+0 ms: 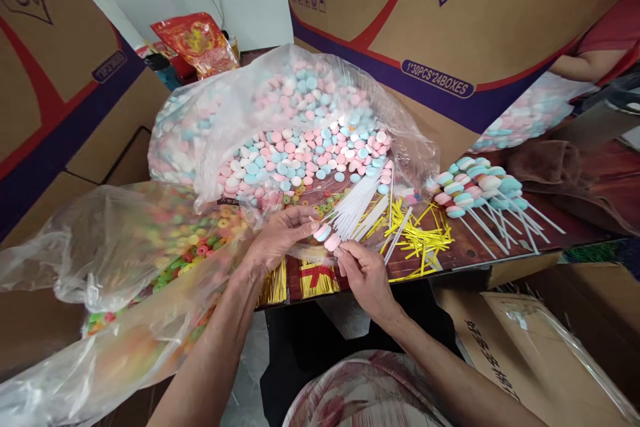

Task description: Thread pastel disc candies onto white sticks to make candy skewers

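Observation:
My left hand (281, 235) pinches the upper left end of a short marshmallow stick between thumb and fingers. A blue-and-white marshmallow (323, 232) and a pink marshmallow (333, 242) sit side by side on it. My right hand (367, 275) is closed at the lower right end, beside the pink piece; its fingertips hide the stick there. Just beyond the hands lies a fan of white sticks (357, 203). Yellow twist ties (423, 233) are heaped to the right. Behind, loose pink, blue and white marshmallows (310, 153) spill from a clear plastic bag (225, 113).
Finished marshmallow sticks (480, 187) are piled at the right. A bag of coloured ring candies (195, 260) lies at the left. Large cartons (370, 33) stand behind and left. Another person's arm (587, 67) shows at far right. An open box (540, 340) sits below the table edge.

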The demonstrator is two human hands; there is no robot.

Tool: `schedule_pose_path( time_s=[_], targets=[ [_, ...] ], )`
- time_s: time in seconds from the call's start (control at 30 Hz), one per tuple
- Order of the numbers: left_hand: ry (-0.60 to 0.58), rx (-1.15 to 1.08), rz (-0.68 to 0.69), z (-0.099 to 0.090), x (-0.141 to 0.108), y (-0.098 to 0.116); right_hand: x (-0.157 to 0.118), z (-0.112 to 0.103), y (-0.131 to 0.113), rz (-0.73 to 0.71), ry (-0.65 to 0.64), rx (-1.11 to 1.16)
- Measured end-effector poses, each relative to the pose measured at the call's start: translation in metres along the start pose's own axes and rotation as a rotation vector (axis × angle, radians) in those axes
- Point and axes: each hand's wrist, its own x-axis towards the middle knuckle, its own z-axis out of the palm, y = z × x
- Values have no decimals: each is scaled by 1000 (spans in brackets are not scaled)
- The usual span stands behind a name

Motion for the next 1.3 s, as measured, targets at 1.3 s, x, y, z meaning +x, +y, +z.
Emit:
schedule_pose_path(
  time_s=[1.3],
  targets=[
    [661,1511,303,-41,-6,39,0,0,4,132,102,180]
  ],
)
